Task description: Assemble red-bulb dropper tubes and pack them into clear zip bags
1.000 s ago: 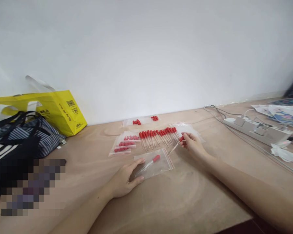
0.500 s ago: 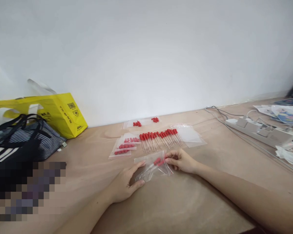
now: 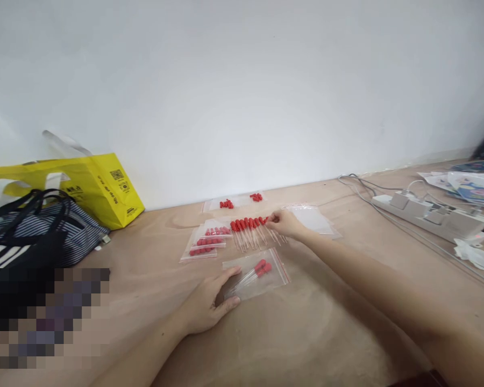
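A clear zip bag (image 3: 266,287) lies flat on the table with a few red-bulbed glass droppers (image 3: 262,267) inside. Thumb and fingers spread apart, my left hand (image 3: 204,303) rests at the bag's left end and touches it. Farther back, several loose droppers (image 3: 246,226) lie side by side in a row, red bulbs away from me. My right hand (image 3: 284,223) is closed in a pinch on a dropper bulb toward the right of that row and hides the bulbs there. Left of the row are overlapping filled zip bags (image 3: 204,250).
Flat clear bags (image 3: 312,220) lie right of the row. Small red pieces (image 3: 227,204) sit on a bag near the wall. A power strip (image 3: 427,215) with cables is at right; a yellow bag (image 3: 105,188) and a striped bag (image 3: 84,231) stand at left.
My right hand has let go of the zip bag's mouth and moved back to the dropper row. The bag now lies flatter, and my left hand has stayed in place.
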Available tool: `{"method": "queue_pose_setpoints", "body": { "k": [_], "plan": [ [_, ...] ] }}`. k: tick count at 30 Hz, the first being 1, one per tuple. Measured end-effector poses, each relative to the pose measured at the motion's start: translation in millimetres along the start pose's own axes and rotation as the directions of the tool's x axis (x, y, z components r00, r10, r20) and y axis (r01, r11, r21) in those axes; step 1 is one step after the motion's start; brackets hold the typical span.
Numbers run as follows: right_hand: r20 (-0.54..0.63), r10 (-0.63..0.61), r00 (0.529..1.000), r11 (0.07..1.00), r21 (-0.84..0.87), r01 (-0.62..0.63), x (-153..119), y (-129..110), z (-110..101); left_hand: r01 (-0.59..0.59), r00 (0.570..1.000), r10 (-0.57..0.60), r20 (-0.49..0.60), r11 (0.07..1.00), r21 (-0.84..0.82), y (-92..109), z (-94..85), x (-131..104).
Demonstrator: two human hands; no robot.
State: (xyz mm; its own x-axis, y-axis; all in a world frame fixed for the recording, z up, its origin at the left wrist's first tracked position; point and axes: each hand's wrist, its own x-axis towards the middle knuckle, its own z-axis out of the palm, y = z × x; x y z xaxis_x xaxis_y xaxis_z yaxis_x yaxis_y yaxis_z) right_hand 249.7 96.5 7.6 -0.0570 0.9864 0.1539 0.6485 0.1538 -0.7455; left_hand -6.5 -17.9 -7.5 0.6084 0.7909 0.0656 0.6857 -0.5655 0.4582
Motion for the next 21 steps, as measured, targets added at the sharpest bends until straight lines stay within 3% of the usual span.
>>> {"method": "queue_pose_setpoints", "body": {
  "k": [4, 9, 21],
  "plan": [
    [-0.093, 0.070, 0.993, 0.995, -0.064, -0.076, 34, -17, 35, 0.012, 1.000, -0.012, 0.013, 1.000, -0.009, 4, -1.7, 0],
    [-0.139, 0.139, 0.981, 0.987, -0.061, -0.148, 47, -21, 68, 0.016, 1.000, -0.016, 0.013, 1.000, -0.013, 7, -2.1, 0],
    [-0.155, 0.147, 0.977, 0.963, 0.249, -0.106, 45, -7, 46, 0.007, 1.000, -0.007, -0.007, 1.000, -0.027, 9, -2.7, 1]
  ]
}}
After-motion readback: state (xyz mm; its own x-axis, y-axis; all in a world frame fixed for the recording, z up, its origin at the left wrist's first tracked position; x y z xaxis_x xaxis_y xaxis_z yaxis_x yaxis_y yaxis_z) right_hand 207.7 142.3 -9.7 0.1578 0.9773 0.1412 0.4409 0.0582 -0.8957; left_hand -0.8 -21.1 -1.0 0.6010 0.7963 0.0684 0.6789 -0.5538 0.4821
